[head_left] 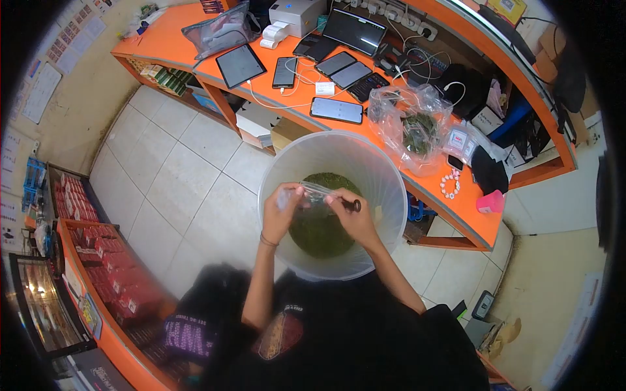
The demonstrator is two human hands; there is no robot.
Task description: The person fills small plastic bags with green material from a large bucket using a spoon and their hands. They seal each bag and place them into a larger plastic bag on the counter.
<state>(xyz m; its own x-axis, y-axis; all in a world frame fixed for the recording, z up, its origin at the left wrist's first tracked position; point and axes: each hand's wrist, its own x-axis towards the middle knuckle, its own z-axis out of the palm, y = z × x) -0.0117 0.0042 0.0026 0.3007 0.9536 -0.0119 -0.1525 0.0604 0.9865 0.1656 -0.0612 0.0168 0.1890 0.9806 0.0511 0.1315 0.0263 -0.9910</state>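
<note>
Both hands are raised over a large translucent white tub [270, 163] with dark green, crumbly-looking material [319, 238] in its bottom. My left hand [279, 212] is closed on one side of a small clear plastic bag [315, 189]. The other side of the bag is pinched by my right hand [352, 218], which also holds a dark brown rounded handle [353, 206]. What that handle belongs to is hidden behind the fingers.
An orange counter [280, 101] runs behind the tub, with several phones, a tablet [240, 66], a laptop [355, 31] and a label printer [297, 16]. A larger clear bag [417, 133] holds more green material. Red packets [120, 274] fill shelves at left.
</note>
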